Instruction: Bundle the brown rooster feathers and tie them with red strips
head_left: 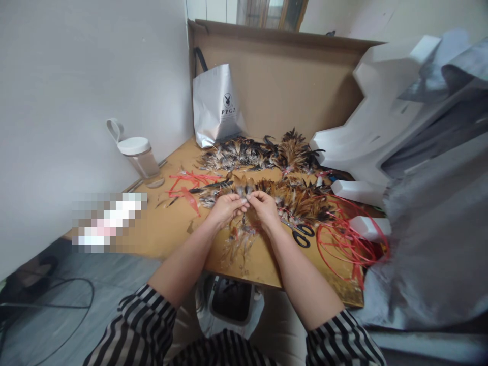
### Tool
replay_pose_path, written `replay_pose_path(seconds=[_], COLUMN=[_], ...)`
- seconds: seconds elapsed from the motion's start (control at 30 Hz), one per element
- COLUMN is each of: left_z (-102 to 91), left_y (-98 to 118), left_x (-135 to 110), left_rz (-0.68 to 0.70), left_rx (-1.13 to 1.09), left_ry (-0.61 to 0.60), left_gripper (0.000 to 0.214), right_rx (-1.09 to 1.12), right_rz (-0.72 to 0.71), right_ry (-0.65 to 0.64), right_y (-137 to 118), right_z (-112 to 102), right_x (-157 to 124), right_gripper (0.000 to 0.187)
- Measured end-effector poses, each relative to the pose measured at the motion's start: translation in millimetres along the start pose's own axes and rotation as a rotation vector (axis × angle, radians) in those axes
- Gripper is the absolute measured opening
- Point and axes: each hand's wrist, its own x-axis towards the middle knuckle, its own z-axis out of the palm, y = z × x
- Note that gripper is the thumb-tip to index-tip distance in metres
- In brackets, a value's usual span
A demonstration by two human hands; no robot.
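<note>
Presently we pinch one small bundle (246,192) between left hand (225,207) and right hand (265,206); sorted feathers (259,152) lie at twelve o'clock, loose ones remain around us.

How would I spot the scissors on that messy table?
Start at the wooden table and find the person's right hand on the feathers. Just right of its wrist lie the scissors, the only thing with black loop handles, beside red cord.

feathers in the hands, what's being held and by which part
Both the left hand and right hand pinch a small bunch of brown feathers between the fingertips, at its near end; which part of the feathers that is cannot be told.
</note>
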Motion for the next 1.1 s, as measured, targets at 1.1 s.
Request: replay_pose_path(seconds=[1.1], left_z=[-6.0], left_y=[-8.0], left_x=[3.6], left_rz=[0.082], left_rx=[0.389], left_ry=[-0.076], left_gripper=[0.025], right_rx=[-0.118], right_rz=[-0.081], right_ry=[-0.042], right_y=[-1.4], right_z=[1.4], right_x=[-4.5], right_gripper=[0.033])
